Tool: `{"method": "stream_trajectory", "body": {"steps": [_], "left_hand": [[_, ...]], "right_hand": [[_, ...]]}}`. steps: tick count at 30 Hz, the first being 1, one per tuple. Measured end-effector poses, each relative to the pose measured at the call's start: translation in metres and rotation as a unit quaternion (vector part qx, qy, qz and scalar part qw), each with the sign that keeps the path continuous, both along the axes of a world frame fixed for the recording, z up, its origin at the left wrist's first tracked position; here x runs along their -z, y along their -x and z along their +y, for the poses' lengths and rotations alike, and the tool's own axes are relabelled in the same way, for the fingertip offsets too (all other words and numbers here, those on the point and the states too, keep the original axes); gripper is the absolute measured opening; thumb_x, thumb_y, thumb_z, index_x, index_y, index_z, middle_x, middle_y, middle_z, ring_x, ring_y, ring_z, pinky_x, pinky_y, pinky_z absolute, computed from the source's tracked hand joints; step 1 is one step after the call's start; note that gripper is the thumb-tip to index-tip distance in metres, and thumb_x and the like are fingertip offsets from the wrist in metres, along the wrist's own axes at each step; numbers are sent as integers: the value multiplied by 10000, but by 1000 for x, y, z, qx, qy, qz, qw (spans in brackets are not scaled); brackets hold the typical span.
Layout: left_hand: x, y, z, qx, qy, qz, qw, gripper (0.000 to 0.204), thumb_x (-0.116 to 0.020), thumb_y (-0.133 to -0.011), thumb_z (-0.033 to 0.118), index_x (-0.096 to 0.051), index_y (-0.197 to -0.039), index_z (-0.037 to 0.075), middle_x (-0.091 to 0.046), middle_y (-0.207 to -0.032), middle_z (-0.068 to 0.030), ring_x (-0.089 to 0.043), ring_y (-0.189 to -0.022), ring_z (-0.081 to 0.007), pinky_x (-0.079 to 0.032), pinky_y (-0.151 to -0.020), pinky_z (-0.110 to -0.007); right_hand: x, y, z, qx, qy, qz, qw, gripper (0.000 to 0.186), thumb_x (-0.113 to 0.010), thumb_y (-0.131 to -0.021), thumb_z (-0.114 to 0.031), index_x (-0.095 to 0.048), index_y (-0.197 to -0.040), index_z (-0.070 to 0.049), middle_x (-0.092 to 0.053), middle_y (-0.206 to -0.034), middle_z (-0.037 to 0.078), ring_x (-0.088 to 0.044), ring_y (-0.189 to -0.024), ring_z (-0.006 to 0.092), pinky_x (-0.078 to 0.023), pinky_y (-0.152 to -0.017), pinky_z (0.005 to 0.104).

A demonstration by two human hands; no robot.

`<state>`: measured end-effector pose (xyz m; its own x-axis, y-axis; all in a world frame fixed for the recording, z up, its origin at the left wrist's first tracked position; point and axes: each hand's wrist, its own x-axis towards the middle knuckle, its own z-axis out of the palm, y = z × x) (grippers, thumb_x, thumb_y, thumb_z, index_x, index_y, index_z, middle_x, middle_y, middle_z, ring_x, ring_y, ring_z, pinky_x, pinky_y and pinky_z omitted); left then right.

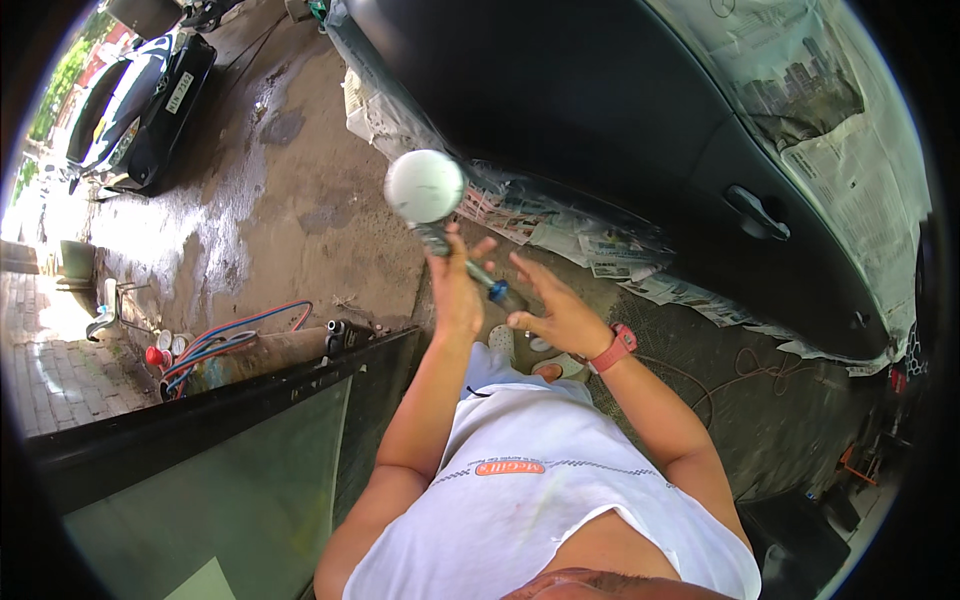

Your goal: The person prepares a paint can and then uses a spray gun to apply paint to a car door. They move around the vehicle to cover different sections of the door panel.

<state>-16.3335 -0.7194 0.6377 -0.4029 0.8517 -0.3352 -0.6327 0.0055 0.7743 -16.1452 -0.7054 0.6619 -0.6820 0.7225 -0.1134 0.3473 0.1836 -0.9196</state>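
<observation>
A spray gun with a round white cup [425, 186] and a metal body [432, 238] is held in front of my chest, slightly blurred. My left hand [458, 290] is closed around its middle, fingers partly raised. A blue ring [497, 290] circles the lower part, which points toward my right hand [562, 318]. That hand is spread, its thumb close to the lower end; I cannot tell whether they touch. Ahead on the right is a matte black car door panel [600, 110] with a handle [757, 212], edged by masking newspaper [830, 130].
A glass-paned dark panel [220, 470] stands close by my left arm. Beyond it are a rusty gas cylinder [260, 365], red and blue hoses [245, 335] and gauges [172, 345]. A thin cable [750, 375] lies on the right floor. A dark car [150, 115] is parked far left.
</observation>
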Motion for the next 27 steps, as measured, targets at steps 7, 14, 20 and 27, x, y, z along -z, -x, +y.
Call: {"method": "stream_trajectory", "body": {"steps": [7, 14, 20, 27], "left_hand": [[5, -74, -21, 200, -116, -122, 965, 833, -527, -1045, 418, -30, -1674, 193, -352, -1606, -76, -453, -1370, -252, -420, -1086, -399], [16, -94, -17, 407, -212, 30, 888, 894, -434, -1057, 591, 28, -1670, 133, -54, -1740, -116, -212, -1561, -279, -245, -1244, -455], [84, -58, -18, 576, -8, 227, 785, 819, -490, -1004, 653, -309, -1635, 164, -325, -1667, -169, -235, -1562, -345, -247, -1248, -432], [243, 21, -75, 704, 224, 365, 566, 793, -600, -900, 708, -582, -1467, 154, -531, -1510, -203, -494, -1400, -387, -383, -1171, -449]], "right_hand": [[-7, -20, 27, 88, -11, 22, 996, 785, -785, -895, -228, -399, -1551, -38, -549, -1453, 186, -547, -1333, 284, -481, -1080, 431], [-15, -67, 3, 265, 65, 64, 960, 474, -619, -1044, -203, -508, -1465, -16, -627, -1353, 129, -645, -1094, 148, -597, -743, 296], [-11, -108, -18, 316, 72, 51, 945, 530, -538, -1057, -122, -396, -1558, -24, -626, -1318, 118, -657, -1022, 121, -566, -615, 230], [20, -128, -20, 308, 147, 19, 940, 750, -609, -1043, -330, -238, -1647, -86, -664, -1237, 91, -613, -855, 86, -478, -535, 215]]}}
